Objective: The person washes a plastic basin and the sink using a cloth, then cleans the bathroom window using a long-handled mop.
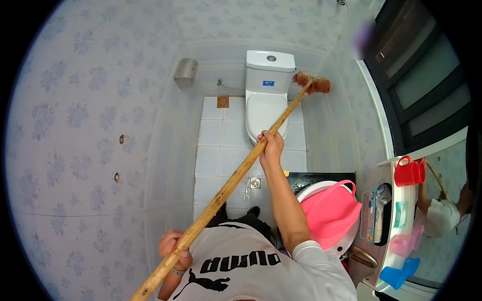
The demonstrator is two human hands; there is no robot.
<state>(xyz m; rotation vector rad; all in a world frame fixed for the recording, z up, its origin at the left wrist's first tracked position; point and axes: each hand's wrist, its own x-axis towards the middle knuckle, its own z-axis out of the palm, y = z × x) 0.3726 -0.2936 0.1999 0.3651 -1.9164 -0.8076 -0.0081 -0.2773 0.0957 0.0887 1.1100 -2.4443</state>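
A long-handled broom [221,196] runs diagonally across the view on a knotty wooden pole. Its reddish-brown bristle head [318,85] is beside the toilet tank, up against or close to the right wall. My right hand [271,148] is closed around the middle of the pole, in front of the toilet bowl. Lower on the left, my left hand [175,249] grips the pole near its near end, close to my body. The white toilet [266,114] stands straight ahead with its lid down, partly covered by the pole.
A pink basin [329,213] sits in the sink [311,189] at right. The mirror shelf holds red mugs [407,173], a pink cup [401,245] and a blue cup [396,275]. A metal paper holder [186,72] is on the wall; a drain [255,183] marks the tiled floor.
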